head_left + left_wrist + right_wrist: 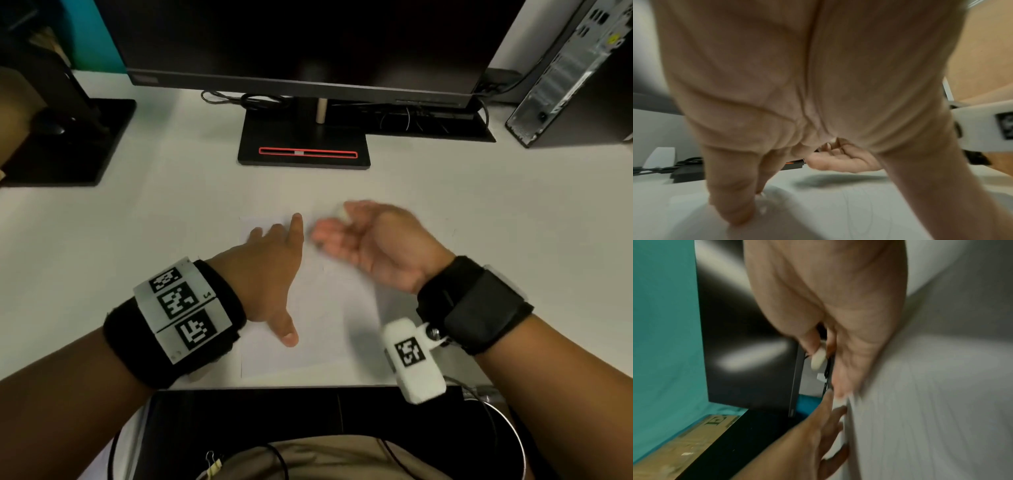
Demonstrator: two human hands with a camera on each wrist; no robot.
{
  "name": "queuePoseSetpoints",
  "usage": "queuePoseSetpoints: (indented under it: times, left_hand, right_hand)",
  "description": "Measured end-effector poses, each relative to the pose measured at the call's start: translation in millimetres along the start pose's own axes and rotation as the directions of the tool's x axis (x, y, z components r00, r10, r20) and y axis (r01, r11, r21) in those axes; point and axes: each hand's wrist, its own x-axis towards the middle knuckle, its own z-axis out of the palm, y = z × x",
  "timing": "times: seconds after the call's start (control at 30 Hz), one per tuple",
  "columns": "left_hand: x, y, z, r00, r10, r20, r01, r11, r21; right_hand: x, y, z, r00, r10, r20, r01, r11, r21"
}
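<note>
Left grip (pixel 270 262) released, flat, pressing paper (pixel 322 329) on table (pixel 171 212). Right grip (pixel 370 240) pinches white lump (pixel 342 213), maybe eraser, over paper's far edge. Risks: weak pinch drops lump; paper slides or creases if left eases

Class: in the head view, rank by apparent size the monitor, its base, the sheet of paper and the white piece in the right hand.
1. monitor
2. sheet of paper, helped by nearness to the camera
3. base
4. white piece in the right hand
</note>
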Motion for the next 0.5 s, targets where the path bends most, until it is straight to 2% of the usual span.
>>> queuePoseSetpoints:
  times: [0.03,0.07,0.1,0.13,0.17,0.2,0.23,0.3,0.33,0.4,0.43,0.5]
  left_hand:
    - [1,0,0,1.000,-0.004,0.003,0.004,1.000,-0.011]
    - [1,0,0,1.000,-0.009,0.007,0.009,1.000,-0.023]
    - [1,0,0,1.000,-0.012,0.009,0.013,1.000,-0.027]
    - [0,0,-1,1.000,-0.013,0.009,0.014,1.000,-0.021]
    - [0,1,-1,1.000,-0.013,0.008,0.013,1.000,-0.008]
    - [0,0,-1,1.000,-0.012,0.007,0.012,1.000,0.008]
    - [-1,-1,-1,1.000,-0.011,0.008,0.011,1.000,0.025]
    - [0,-2,-2,1.000,-0.006,0.018,0.005,0.998,0.068]
    - [1,-3,-3,0.999,-0.006,0.031,0.004,0.997,0.082]
    - [2,0,-6,0.997,-0.014,0.071,0.009,0.997,0.073]
    - [3,3,-7,0.996,-0.016,0.087,0.010,0.998,0.067]
    - [6,10,-7,0.994,-0.031,0.102,0.024,0.997,0.074]
  right_hand:
    - [-4,7,7,0.985,0.128,0.114,-0.115,0.986,-0.117]
    - [-4,12,9,0.961,0.216,0.172,-0.180,0.963,-0.202]
    - [-1,13,8,0.952,0.246,0.182,-0.209,0.957,-0.200]
    - [6,9,4,0.966,0.214,0.144,-0.197,0.973,-0.121]
    - [14,2,-1,0.990,0.129,0.063,-0.129,0.992,-0.003]
    - [22,-7,-10,0.998,0.019,-0.059,-0.013,0.995,0.097]
    - [26,-18,-18,0.980,-0.081,-0.184,0.108,0.983,0.145]
    - [23,-34,-36,0.912,-0.218,-0.349,0.256,0.965,0.065]
    - [17,-38,-42,0.896,-0.265,-0.356,0.270,0.962,-0.036]
    - [0,-38,-50,0.927,-0.320,-0.197,0.246,0.913,-0.325]
    - [-10,-34,-51,0.948,-0.311,-0.064,0.235,0.824,-0.515]
    - [-28,-25,-48,0.967,-0.191,0.165,0.242,0.512,-0.824]
